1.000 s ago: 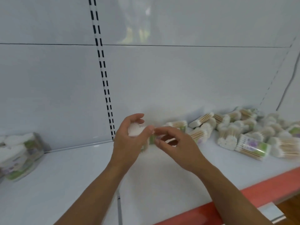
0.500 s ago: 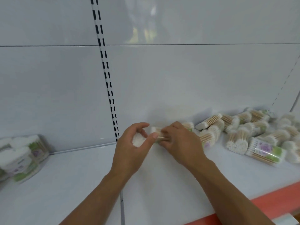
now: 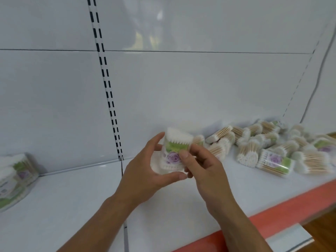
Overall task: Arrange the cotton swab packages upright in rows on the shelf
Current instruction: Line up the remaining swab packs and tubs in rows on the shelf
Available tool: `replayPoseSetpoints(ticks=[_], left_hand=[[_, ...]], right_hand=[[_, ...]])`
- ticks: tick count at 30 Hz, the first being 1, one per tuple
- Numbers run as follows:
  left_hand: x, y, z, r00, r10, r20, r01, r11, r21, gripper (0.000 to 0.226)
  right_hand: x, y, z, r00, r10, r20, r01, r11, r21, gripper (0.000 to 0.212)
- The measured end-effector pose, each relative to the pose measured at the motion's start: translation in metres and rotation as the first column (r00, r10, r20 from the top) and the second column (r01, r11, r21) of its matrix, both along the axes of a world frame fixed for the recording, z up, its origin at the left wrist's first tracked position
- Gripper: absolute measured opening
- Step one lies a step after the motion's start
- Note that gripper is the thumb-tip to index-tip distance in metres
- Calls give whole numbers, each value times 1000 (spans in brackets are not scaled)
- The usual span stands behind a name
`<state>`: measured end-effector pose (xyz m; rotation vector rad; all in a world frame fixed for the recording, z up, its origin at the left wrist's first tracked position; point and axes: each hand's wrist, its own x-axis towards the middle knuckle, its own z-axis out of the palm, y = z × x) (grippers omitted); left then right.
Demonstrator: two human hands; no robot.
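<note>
Blurred packs (image 3: 14, 179) sit at the left edge of the shelf (image 3: 72, 197). At centre, the left hand (image 3: 145, 171) cups a pack (image 3: 174, 153) while the right hand (image 3: 205, 171) pinches its label. Its long axis stands near upright, tips up, above the shelf. The pile (image 3: 272, 148) lies right, nearer the right hand.

view: one head cam, above the shelf (image 3: 172, 215), looking forward and down
facing: white back panel (image 3: 200, 88); red front edge (image 3: 272, 219) cuts the bottom right
closeness: pretty close, left hand (image 3: 145, 171) and right hand (image 3: 205, 170) dead centre holding a cotton swab package (image 3: 174, 151)
</note>
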<state>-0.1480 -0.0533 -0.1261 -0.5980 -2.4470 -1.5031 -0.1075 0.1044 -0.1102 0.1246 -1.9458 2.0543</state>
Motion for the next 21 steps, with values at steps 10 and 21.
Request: replayPoseSetpoints(ticks=[10, 21], left_hand=[[3, 5, -4, 998, 54, -19, -53, 997, 56, 64], [0, 4, -3, 997, 78, 17, -79, 993, 84, 59]], right_hand=[[-8, 45, -8, 921, -341, -188, 389, 806, 446, 18], [-35, 65, -46, 873, -274, -404, 470, 247, 847, 49]])
